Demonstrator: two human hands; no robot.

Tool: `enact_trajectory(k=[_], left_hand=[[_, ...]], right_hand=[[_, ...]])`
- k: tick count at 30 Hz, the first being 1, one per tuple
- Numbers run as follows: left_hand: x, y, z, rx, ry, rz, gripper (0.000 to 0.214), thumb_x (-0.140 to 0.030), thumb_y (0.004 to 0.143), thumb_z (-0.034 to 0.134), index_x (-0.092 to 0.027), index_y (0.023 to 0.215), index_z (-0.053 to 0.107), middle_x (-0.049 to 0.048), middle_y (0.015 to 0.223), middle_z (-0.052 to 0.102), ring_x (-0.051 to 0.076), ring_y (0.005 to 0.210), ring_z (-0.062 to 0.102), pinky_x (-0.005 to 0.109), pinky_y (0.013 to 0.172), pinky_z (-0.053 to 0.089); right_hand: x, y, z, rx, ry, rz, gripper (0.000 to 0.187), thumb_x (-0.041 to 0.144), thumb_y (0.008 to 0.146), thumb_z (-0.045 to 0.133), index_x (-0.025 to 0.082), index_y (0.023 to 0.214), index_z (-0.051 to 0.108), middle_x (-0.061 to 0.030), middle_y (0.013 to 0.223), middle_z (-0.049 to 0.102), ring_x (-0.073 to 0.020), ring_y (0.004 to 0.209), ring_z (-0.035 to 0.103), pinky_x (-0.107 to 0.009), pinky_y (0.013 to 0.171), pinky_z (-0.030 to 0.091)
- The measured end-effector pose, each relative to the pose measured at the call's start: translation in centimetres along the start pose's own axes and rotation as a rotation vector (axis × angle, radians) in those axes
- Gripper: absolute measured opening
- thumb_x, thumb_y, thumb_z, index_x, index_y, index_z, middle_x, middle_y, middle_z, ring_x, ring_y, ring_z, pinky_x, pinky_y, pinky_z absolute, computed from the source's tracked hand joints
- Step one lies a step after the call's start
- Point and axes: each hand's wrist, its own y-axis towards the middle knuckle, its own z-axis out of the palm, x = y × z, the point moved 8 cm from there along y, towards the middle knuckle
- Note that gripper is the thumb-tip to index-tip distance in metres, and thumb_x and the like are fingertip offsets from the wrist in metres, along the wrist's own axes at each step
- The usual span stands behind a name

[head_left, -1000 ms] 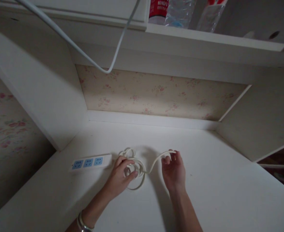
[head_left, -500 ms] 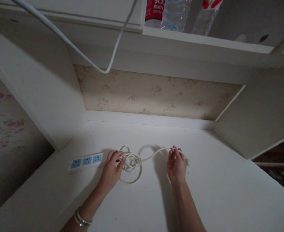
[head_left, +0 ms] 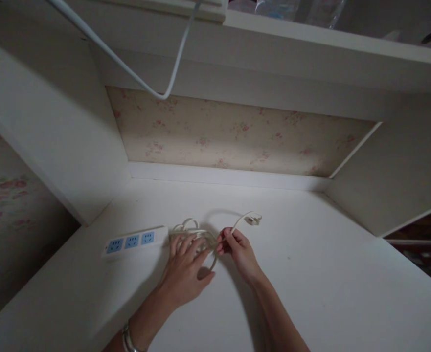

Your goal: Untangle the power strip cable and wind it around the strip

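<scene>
A white power strip (head_left: 136,241) with blue sockets lies on the white desk (head_left: 310,274). Its cream cord (head_left: 196,232) is bunched in loops just right of it. My left hand (head_left: 186,274) lies over the loops with fingers stretched out flat, pressing them down. My right hand (head_left: 237,249) pinches the cord beside the bundle. The free end of the cord arcs up and right to the plug (head_left: 252,218), which rests on the desk beyond my right fingers.
The desk sits in a white alcove with a side panel (head_left: 54,146) on the left, floral wallpaper (head_left: 237,132) at the back and a shelf (head_left: 328,39) above. A white cable (head_left: 142,83) hangs in a loop from above at upper left.
My right hand has moved left along the cord to the bundle, and the plug end now lies free on the desk. My left hand has flattened over the loops.
</scene>
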Motion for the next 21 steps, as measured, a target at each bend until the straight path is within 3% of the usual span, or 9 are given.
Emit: enact_trajectory(k=[2, 4, 8, 13, 18, 21], left_hand=[[-0.2, 0.0, 0.8, 0.052, 0.029, 0.008, 0.055, -0.048, 0.071, 0.071, -0.029, 0.122, 0.058, 0.0074, 0.126, 0.058, 0.034, 0.123, 0.043, 0.064, 0.109, 0.014], [-0.1, 0.0, 1.2, 0.067, 0.059, -0.002, 0.06, -0.048, 0.07, 0.073, -0.026, 0.123, 0.057, 0.0111, 0.129, 0.056, 0.037, 0.125, 0.042, 0.067, 0.109, 0.01], [-0.1, 0.2, 1.1, 0.052, 0.098, -0.004, 0.042, -0.024, 0.077, 0.065, -0.021, 0.119, 0.059, 0.0134, 0.129, 0.057, 0.037, 0.127, 0.042, 0.068, 0.109, 0.005], [-0.1, 0.3, 1.0, 0.041, 0.123, -0.005, 0.041, -0.002, 0.08, 0.046, -0.019, 0.115, 0.059, 0.0135, 0.124, 0.061, 0.029, 0.129, 0.043, 0.065, 0.111, 0.003], [0.5, 0.5, 0.8, 0.049, 0.067, -0.01, 0.024, -0.009, 0.082, 0.053, -0.019, 0.104, 0.06, 0.0106, 0.114, 0.065, 0.028, 0.125, 0.047, 0.062, 0.112, 0.008], [0.4, 0.6, 0.2, 0.026, -0.008, 0.032, 0.02, -0.016, 0.084, 0.056, -0.02, 0.103, 0.06, 0.0086, 0.11, 0.066, 0.027, 0.123, 0.049, 0.055, 0.111, 0.02]], right_hand=[[0.3, 0.1, -0.1, -0.032, -0.014, -0.046, 0.037, 0.052, 0.085, 0.057, 0.015, 0.083, 0.062, -0.0043, 0.078, 0.066, -0.0128, 0.063, 0.06, -0.027, 0.063, 0.05], [0.7, 0.3, -0.3, -0.072, 0.023, -0.084, 0.037, 0.052, 0.084, 0.058, 0.015, 0.088, 0.062, -0.0051, 0.082, 0.068, -0.0127, 0.063, 0.061, -0.027, 0.062, 0.05], [1.5, 0.2, -1.0, -0.147, 0.218, -0.15, 0.032, 0.049, 0.082, 0.064, 0.019, 0.093, 0.059, -0.0044, 0.09, 0.069, -0.011, 0.061, 0.062, -0.023, 0.057, 0.048], [2.3, -0.3, -1.2, -0.15, 0.325, -0.191, 0.025, 0.042, 0.084, 0.064, 0.021, 0.094, 0.055, -0.0045, 0.092, 0.071, -0.0092, 0.058, 0.06, -0.021, 0.055, 0.047], [2.8, -0.6, -0.9, -0.131, 0.332, -0.194, 0.024, 0.039, 0.085, 0.063, 0.024, 0.101, 0.054, -0.0031, 0.091, 0.07, -0.0084, 0.052, 0.057, -0.02, 0.051, 0.045], [3.1, -0.5, -1.8, -0.208, 0.319, -0.242, 0.02, 0.035, 0.081, 0.068, 0.021, 0.092, 0.06, -0.0001, 0.088, 0.066, -0.0054, 0.053, 0.053, -0.017, 0.05, 0.042]])
